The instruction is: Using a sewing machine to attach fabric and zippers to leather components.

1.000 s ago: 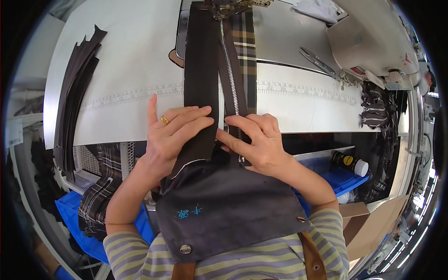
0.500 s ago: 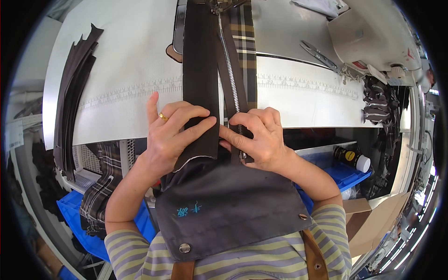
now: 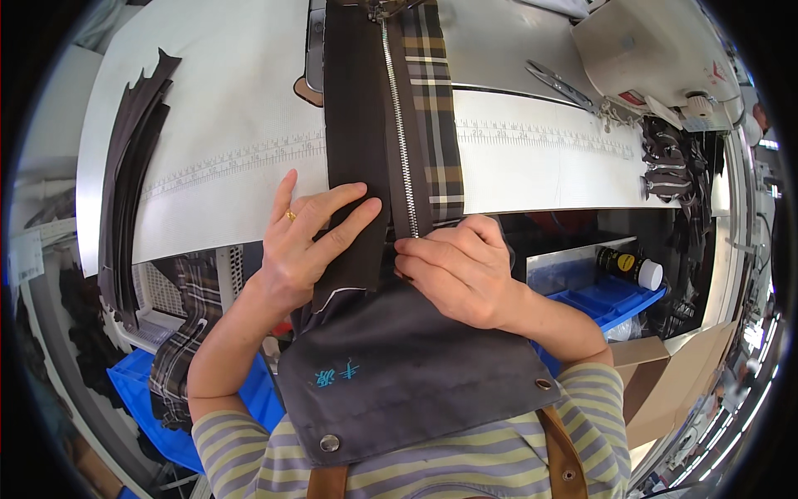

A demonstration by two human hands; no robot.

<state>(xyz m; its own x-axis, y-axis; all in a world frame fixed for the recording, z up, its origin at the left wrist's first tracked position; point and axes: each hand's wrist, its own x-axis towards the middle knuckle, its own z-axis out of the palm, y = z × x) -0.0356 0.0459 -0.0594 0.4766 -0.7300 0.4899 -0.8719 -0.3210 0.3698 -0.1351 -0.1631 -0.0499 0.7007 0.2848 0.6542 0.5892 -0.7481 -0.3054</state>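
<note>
From where I stand: the white work table (image 3: pixel 233 116) with a printed ruler scale spans the bench, and the cream sewing machine body (image 3: pixel 665 50) looms at its far right. The person's dark grey cloth apron (image 3: pixel 416 358) spreads below the table's near edge. A brown cardboard box (image 3: pixel 682 374) sits low at right. On the table, well left of the work, lies a bundle of long dark fabric strips (image 3: pixel 133 166). At centre, a long dark brown fabric panel (image 3: pixel 356 108) runs toward the machine, with black, tan and white plaid fabric (image 3: pixel 432 100) to its right. The right hand (image 3: pixel 461 270) is curled, thumb and forefinger pinching at the near end of the zipper; exact grip is partly hidden by the fingers. The left hand (image 3: pixel 303 241) is spread, not clenched, two fingertips laid flat on the brown panel. The silver-toothed zipper on dark tape (image 3: pixel 397 125) lies lengthwise between panel and plaid, its far end at the metal presser foot (image 3: pixel 378 10). Metal thread snips (image 3: pixel 559 86) rest near the machine body. A gold-coloured ring (image 3: pixel 290 215) is on the left hand.
</note>
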